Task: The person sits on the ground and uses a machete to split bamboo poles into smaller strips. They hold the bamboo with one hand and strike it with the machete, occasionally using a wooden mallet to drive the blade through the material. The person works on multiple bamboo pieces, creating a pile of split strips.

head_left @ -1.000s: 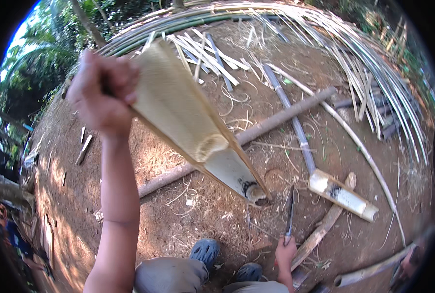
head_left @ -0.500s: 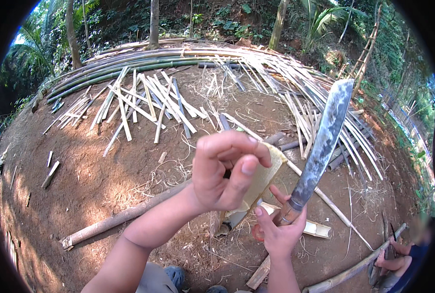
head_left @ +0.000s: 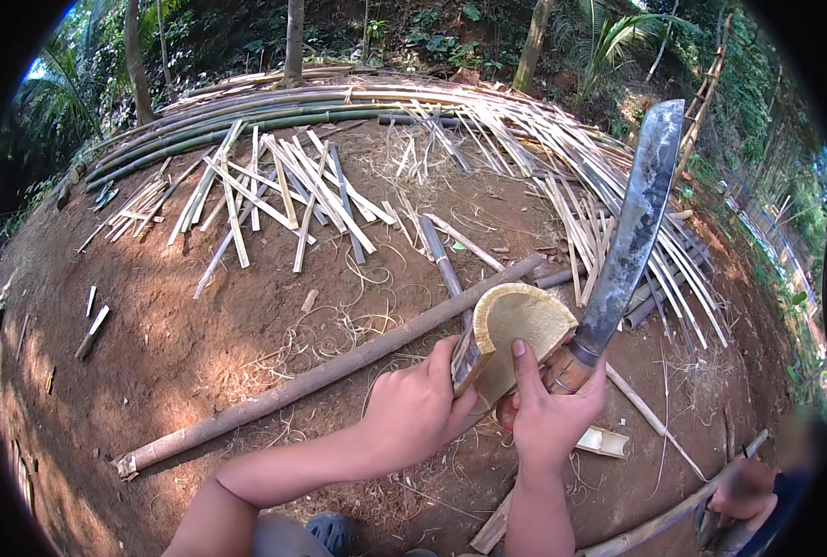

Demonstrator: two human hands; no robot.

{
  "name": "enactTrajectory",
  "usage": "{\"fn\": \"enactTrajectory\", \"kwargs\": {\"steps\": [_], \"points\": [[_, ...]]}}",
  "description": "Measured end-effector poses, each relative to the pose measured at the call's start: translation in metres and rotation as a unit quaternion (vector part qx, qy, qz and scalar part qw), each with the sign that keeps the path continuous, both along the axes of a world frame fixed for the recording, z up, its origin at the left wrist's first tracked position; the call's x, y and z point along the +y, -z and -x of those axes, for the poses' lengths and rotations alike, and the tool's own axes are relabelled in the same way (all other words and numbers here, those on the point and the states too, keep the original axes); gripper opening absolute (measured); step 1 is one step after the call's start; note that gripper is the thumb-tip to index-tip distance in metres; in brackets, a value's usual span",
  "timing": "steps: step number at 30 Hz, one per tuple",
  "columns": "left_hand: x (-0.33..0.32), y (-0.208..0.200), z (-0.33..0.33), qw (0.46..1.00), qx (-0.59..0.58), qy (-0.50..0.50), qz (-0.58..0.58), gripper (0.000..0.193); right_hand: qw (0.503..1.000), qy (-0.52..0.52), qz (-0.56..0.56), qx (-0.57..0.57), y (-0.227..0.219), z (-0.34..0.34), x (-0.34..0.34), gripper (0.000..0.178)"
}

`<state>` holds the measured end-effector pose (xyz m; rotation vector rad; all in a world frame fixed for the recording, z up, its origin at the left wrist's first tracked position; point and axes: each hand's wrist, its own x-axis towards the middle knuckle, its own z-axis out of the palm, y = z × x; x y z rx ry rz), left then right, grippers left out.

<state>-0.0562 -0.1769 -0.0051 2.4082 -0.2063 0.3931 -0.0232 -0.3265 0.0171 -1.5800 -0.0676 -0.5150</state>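
A half-round piece of split bamboo (head_left: pixel 517 325) is tilted up in front of me, its pale hollow side and thick cut rim showing. My left hand (head_left: pixel 415 404) is closed on its left edge, fingers partly hidden behind it. A machete (head_left: pixel 634 223) with a broad, stained blade points upward. My right hand (head_left: pixel 557 416) is wrapped around its wooden handle, and the thumb rests against the bamboo's inner face. The lower end of the bamboo piece is hidden behind my hands.
A long bamboo pole (head_left: pixel 339 357) lies diagonally beyond my hands. Split strips (head_left: pixel 293 190) are scattered farther off, with more heaped at the right (head_left: pixel 599 204). Green poles (head_left: pixel 237 130) lie behind. At the lower right another person (head_left: pixel 748 492) sits by a pole (head_left: pixel 659 529).
My left hand has come down from the top of the bamboo piece to its left edge. The piece has turned, exposing its curved end, and my right thumb now presses on it.
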Motion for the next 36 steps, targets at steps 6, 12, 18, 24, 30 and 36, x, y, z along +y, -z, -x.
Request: {"fn": "enactTrajectory", "kwargs": {"steps": [6, 12, 18, 24, 30, 36], "points": [[-0.003, -0.012, -0.047, 0.997, -0.082, 0.011, 0.012, 0.049, 0.994, 0.038, 0.047, -0.086, -0.017, -0.035, -0.009, 0.041], [-0.011, 0.001, -0.058, 0.995, -0.034, 0.029, 0.09, 0.032, 0.997, -0.013, 0.06, 0.042, -0.034, -0.012, -0.03, 0.042], [-0.024, 0.01, -0.055, 0.991, -0.061, 0.024, 0.119, 0.032, 0.986, -0.068, 0.083, 0.127, -0.054, 0.04, -0.065, 0.031], [-0.034, 0.011, -0.04, 0.989, -0.052, 0.011, 0.135, 0.038, 0.946, -0.087, 0.292, 0.111, -0.065, 0.049, -0.068, 0.029], [-0.034, 0.01, -0.033, 0.991, -0.037, -0.016, 0.129, 0.036, 0.936, -0.122, 0.311, 0.112, -0.07, 0.049, -0.057, 0.03], [-0.032, 0.011, -0.032, 0.99, -0.038, -0.012, 0.136, 0.033, 0.933, -0.129, 0.318, 0.106, -0.065, 0.051, -0.055, 0.032]]}}
